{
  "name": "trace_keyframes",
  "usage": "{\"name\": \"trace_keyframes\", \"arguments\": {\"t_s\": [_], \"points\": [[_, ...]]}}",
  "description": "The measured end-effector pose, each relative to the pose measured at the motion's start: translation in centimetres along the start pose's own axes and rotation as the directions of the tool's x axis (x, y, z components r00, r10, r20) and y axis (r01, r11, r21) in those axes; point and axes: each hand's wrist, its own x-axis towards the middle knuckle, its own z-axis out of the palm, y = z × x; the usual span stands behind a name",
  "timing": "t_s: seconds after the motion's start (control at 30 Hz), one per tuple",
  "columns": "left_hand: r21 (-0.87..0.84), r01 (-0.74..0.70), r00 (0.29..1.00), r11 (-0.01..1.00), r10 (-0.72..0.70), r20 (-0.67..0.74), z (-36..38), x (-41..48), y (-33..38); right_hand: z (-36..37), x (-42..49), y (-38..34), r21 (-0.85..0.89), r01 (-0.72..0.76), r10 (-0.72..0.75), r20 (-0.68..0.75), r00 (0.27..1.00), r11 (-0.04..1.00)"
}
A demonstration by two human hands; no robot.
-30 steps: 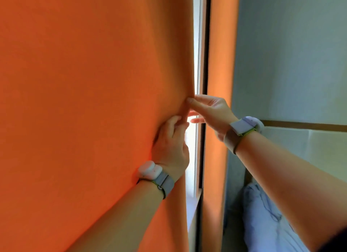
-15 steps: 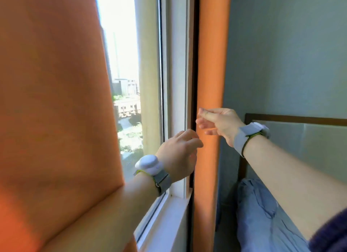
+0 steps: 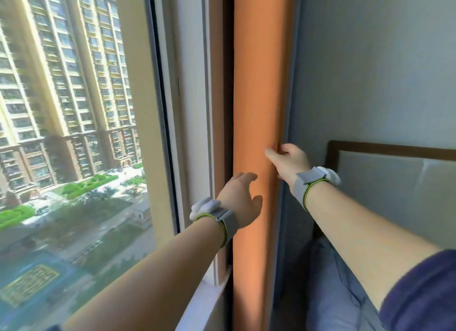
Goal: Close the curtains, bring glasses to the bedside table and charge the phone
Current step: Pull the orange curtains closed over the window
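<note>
A narrow orange curtain (image 3: 256, 96) hangs bunched at the right side of the window, against the wall corner. My right hand (image 3: 287, 161) grips its right edge at mid height, thumb in front and fingers curled behind the fabric. My left hand (image 3: 240, 199) reaches toward the curtain's left edge with fingers spread and holds nothing. Both wrists wear grey bands. The left orange curtain, the glasses and the phone are out of view.
The window pane (image 3: 74, 133) is uncovered and shows tall apartment blocks and a courtyard. A white frame (image 3: 195, 108) and sill (image 3: 204, 303) lie below my left arm. A padded headboard (image 3: 394, 177) and blue bedding (image 3: 328, 293) are at the right.
The left curtain slipped out of both hands and swung away left, out of view, uncovering the window. Both hands moved right to the narrow right curtain, and my right hand took hold of it.
</note>
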Motion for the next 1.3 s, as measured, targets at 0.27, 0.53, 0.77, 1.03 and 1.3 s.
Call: {"name": "trace_keyframes", "arguments": {"t_s": [0.27, 0.53, 0.77, 1.03, 1.3], "points": [[-0.171, 0.187, 0.974, 0.967, -0.205, -0.094, 1.5, 3.9, -1.6, 0.5, 2.3, 1.7, 0.074, 0.053, -0.06, 0.107, 0.992, 0.996], [-0.574, 0.272, 0.951, 0.772, -0.308, 0.037, 0.7, 2.5, -0.9, -0.5, 1.0, 1.1, 0.18, -0.103, 0.021, 0.404, 0.914, 0.978], [-0.616, 0.243, 0.935, 0.749, -0.351, -0.059, -2.0, -2.1, 1.4, -2.2, -2.8, -4.2, 0.286, -0.066, -0.071, 0.445, 0.893, 0.956], [-0.602, 0.268, 0.887, 0.752, -0.436, -0.15, -4.2, -7.6, 4.2, -0.9, -9.7, -8.0, 0.267, 0.018, -0.113, 0.344, 0.932, 0.963], [-0.65, 0.235, 0.895, 0.723, -0.422, -0.146, -6.4, -13.7, 4.3, -0.7, -15.2, -9.8, 0.291, -0.013, -0.066, 0.26, 0.963, 0.957]]}}
